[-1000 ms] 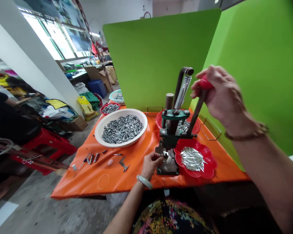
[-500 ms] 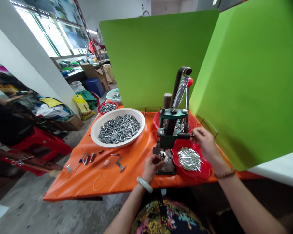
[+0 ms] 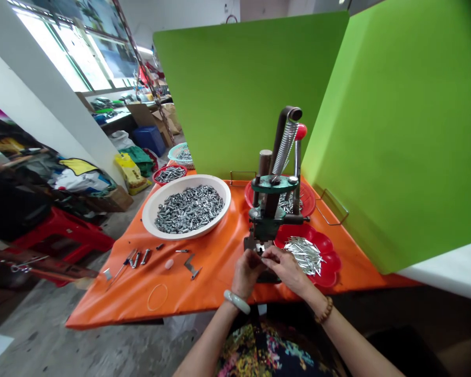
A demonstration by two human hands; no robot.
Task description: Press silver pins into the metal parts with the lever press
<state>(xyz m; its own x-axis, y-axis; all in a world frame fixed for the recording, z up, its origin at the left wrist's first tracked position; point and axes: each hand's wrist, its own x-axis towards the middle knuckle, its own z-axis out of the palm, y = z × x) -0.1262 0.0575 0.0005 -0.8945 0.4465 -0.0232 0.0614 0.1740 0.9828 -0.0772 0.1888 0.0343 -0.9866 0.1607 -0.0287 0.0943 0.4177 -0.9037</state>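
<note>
Since half a second ago, the right hand point(image 3: 286, 267) has left the side of the green-and-black iron hand press point(image 3: 267, 226) and come to the left hand point(image 3: 245, 273), which stays at its base. Both hands meet just in front of the press, fingertips pinched close together; whatever lies between them is too small and covered to tell, so I cannot say whether either grips a part.

Good work at this spot, I judge, means a light fingertip pinch, any part kept square to the seat, and fingers clear before the steel lever with a red ball knob point(image 3: 297, 173) is pulled. It stands upright at the press's right side, untouched.

Counted around the press: one press, one lever, two hands. Right of it, one red scalloped plastic dish point(image 3: 332, 262) holds slim silver pins point(image 3: 304, 254), too many to count. Behind it is one round red plastic bowl point(image 3: 309, 199). Left of it, one wide white plastic basin point(image 3: 149, 212) holds countless short grey metal pieces point(image 3: 190, 209). Beyond that basin, farther left of the press, sit one small red basket point(image 3: 156, 179) and one pale-blue basket point(image 3: 172, 155).
</note>
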